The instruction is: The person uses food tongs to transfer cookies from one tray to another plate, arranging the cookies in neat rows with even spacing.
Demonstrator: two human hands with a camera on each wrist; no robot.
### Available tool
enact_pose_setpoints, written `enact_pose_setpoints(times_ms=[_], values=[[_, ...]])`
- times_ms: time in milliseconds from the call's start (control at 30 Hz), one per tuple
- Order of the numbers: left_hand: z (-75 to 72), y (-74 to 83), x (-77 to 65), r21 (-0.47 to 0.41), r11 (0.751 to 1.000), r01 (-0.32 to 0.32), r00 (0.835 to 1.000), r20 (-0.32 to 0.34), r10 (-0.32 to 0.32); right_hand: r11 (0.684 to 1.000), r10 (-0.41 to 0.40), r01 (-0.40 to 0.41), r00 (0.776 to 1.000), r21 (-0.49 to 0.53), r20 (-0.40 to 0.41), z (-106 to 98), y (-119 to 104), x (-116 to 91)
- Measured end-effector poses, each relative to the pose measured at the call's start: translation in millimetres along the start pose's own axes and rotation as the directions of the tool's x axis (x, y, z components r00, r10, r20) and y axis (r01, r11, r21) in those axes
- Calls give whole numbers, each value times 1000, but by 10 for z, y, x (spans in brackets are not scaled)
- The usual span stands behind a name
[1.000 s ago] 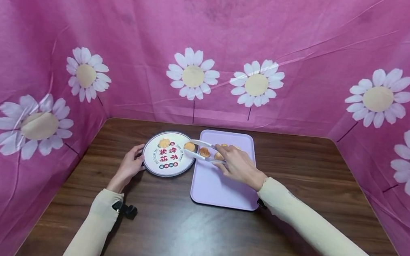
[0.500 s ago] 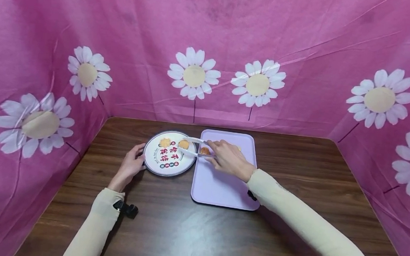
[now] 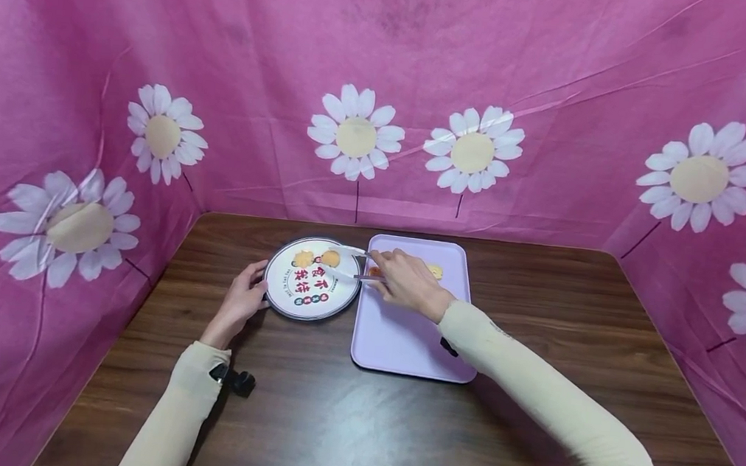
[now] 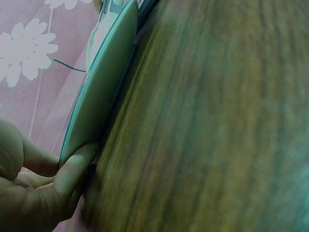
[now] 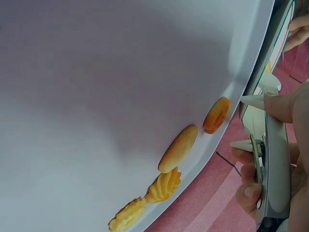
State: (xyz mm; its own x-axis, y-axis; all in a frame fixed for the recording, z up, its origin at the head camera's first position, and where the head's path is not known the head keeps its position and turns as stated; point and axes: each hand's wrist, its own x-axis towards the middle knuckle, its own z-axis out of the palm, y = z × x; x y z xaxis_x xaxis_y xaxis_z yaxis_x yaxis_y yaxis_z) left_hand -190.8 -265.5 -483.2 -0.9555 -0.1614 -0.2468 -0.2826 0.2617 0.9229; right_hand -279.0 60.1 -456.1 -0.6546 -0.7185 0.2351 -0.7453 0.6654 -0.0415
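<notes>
My left hand (image 3: 240, 301) pinches the left rim of a round white plate (image 3: 287, 296) printed with red characters. The left wrist view shows its thumb and fingers at the plate's edge (image 4: 99, 92). My right hand (image 3: 411, 284) grips tongs (image 5: 276, 164), whose pale tips are over the plate's upper right. Between the tips is a round golden cookie (image 3: 330, 258); whether they still squeeze it cannot be told. Left of it on the plate lies a paler cookie (image 3: 304, 259). Several pastries lie along one edge of the lilac tray (image 3: 413, 340), including a brown one (image 5: 217, 115) and a smooth oval one (image 5: 178, 149).
The tray stands close to the plate's right side on a dark wooden table (image 3: 304, 412). Behind and beside the table hangs a pink cloth (image 3: 417, 37) with white daisies.
My right hand and the tongs have moved left, carrying the golden cookie further over the plate, closer to the paler cookie. My left hand stays at the plate's rim.
</notes>
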Motion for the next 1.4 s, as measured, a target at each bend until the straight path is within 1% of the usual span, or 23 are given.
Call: enact_pose_setpoints(times_ms=[300,633,933,1167,1400], values=[[13,7,-8,7,1000,9,1000,-3,-9,999,26,-26,999,24,26,20,-26,79],[18,20,14,7,1000,2,1000,-8,-2,998,55,-55,998,29,19,15,-52,90],[10,7,11,13,1000,7,1000,-7,-7,998,60,-62,997,33,48,11,-70,102],[10,6,23,19,1000,9,1000,-8,-9,996,78,-79,996,28,42,9,-80,95],[14,6,9,20,1000,6,1000,-12,-6,997,69,-70,997,27,19,35,-82,87]])
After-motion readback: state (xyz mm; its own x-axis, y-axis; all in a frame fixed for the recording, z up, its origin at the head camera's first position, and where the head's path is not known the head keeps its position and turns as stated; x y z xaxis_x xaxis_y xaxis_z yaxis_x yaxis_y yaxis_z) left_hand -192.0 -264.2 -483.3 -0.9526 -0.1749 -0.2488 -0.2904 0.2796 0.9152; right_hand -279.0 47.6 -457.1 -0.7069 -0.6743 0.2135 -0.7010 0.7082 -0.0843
